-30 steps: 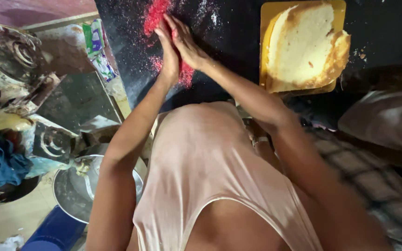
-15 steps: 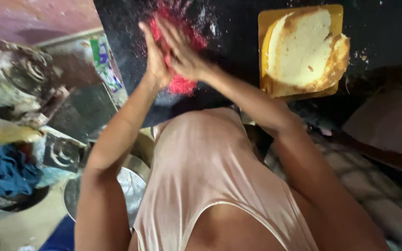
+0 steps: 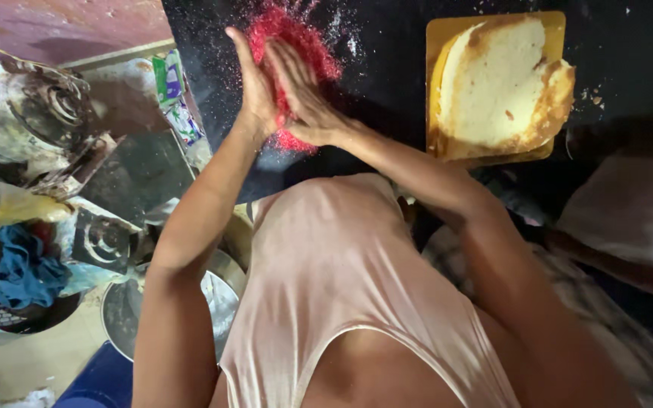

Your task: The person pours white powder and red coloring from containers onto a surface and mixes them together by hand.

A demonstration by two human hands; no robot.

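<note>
Red crumbs (image 3: 296,38) lie in a loose heap on the black worktop (image 3: 387,68), toward 12 o'clock from the person, with finer specks scattered around the pile. Both hands are right over it. The left hand (image 3: 255,83) stands on edge, fingers straight and together, palm facing the right. The right hand (image 3: 300,94) is flat too, fingers stretched out, palm pressed close against the left one, with red crumbs between and under them. Neither hand is curled round anything; whether the palms pinch crumbs tight I cannot tell.

At 2 o'clock from the heap, well apart, a pale cake (image 3: 500,83) with browned edges sits on a yellow board (image 3: 447,30), a few crumbs beside it on the worktop.

At 9 o'clock, off the worktop's edge, a green and white packet (image 3: 175,98) lies by a metal stand (image 3: 47,113). Further round at 7 o'clock are a blue cloth (image 3: 20,272), a yellowish bag (image 3: 13,204) and a round steel pan (image 3: 134,317).
</note>
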